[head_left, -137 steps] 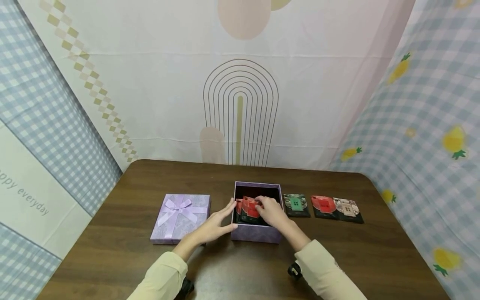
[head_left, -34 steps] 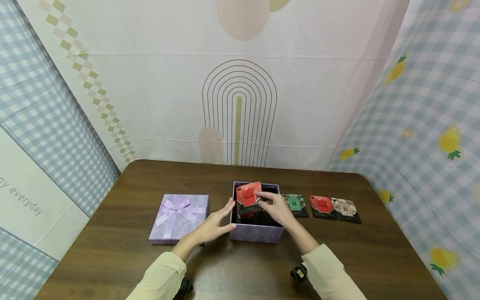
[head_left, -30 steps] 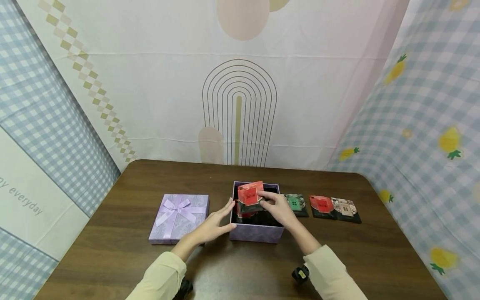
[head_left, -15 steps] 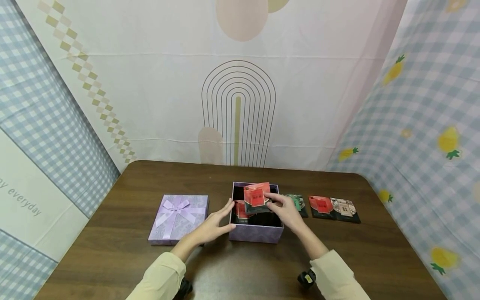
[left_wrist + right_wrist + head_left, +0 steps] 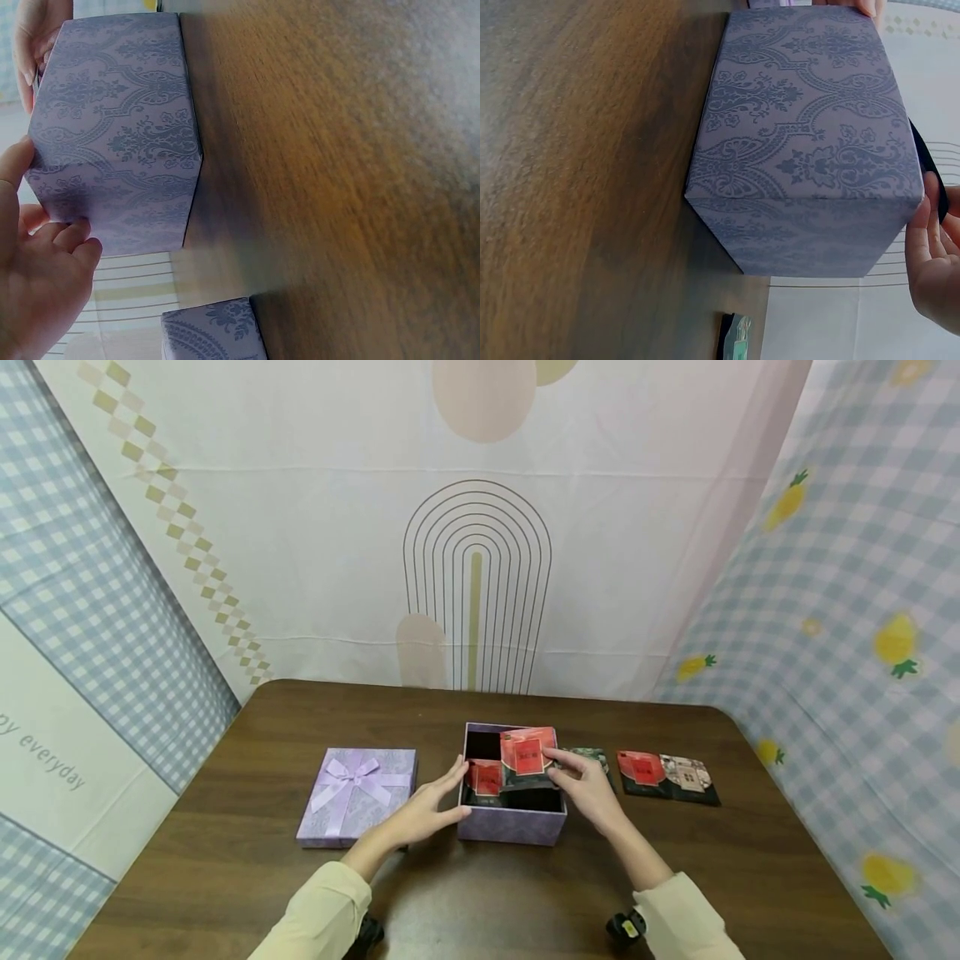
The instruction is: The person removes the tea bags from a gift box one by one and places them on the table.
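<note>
A lidless purple patterned box (image 5: 512,827) with a black inside stands mid-table. My left hand (image 5: 420,814) rests against its left side with fingers extended, the thumb at the front left corner; in the left wrist view the fingertips touch the box wall. My right hand (image 5: 588,787) pinches a red-and-black sachet (image 5: 525,757) by its right edge between thumb and fingers, tilted up over the box's right half. Its dark edge shows above the rim in the right wrist view. Another red-and-black sachet (image 5: 486,778) sits inside the box at the left.
The purple lid (image 5: 356,802) with a ribbon bow lies left of the box. Right of the box lie a green sachet (image 5: 602,757), partly behind my right hand, then a red sachet (image 5: 642,768) and a beige sachet (image 5: 687,777) side by side. A patterned cloth hangs behind the table.
My right hand has picked up a red-and-black sachet from inside the box and moved it rightward, uncovering the other one at the left. My left hand stays at the box.
</note>
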`<action>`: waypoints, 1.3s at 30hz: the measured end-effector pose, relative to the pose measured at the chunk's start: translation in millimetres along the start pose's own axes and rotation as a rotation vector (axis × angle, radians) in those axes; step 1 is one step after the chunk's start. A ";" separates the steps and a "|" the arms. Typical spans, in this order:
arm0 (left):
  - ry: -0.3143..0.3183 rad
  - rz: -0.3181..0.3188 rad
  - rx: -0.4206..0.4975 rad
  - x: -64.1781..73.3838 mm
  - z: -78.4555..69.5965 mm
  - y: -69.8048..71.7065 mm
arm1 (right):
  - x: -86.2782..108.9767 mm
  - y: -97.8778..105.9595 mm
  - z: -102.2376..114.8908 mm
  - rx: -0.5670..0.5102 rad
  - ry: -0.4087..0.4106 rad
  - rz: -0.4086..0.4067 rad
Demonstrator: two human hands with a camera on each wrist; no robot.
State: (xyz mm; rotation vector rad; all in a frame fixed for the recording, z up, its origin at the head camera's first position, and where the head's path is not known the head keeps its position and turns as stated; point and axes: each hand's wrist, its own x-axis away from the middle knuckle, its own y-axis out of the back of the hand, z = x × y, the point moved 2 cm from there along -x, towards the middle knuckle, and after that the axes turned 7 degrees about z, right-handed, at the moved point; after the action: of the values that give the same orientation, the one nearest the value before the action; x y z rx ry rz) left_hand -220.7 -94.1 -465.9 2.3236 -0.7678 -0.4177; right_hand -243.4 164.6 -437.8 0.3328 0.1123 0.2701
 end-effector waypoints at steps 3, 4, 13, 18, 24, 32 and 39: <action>-0.003 -0.001 -0.003 0.1 0.2 0.2 | 2.7 2.9 -1.2 -0.006 -0.004 -0.008; -0.003 0.000 -0.004 0.1 0.3 0.2 | 3.7 3.9 -1.7 -0.008 -0.005 -0.014; -0.010 0.001 -0.011 -0.3 1.0 -0.1 | 16.4 14.8 -5.7 -0.002 -0.020 -0.044; -0.014 0.001 -0.013 -0.5 1.6 0.2 | 22.4 21.1 -9.4 0.002 -0.045 -0.055; -0.012 0.005 -0.015 -0.8 1.7 0.3 | 28.5 26.1 -10.7 0.000 -0.033 -0.069; -0.011 -0.004 -0.011 -1.3 1.3 0.5 | 34.4 29.2 -14.9 -0.037 -0.013 -0.082; -0.008 -0.001 -0.008 -0.9 1.7 -0.1 | 40.8 31.1 -17.1 -0.063 -0.018 -0.091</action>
State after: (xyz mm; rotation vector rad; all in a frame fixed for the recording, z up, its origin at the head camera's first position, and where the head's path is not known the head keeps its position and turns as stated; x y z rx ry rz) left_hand -222.2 -94.3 -467.2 2.3160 -0.7671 -0.4296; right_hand -214.5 209.6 -446.1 0.2663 0.1011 0.1807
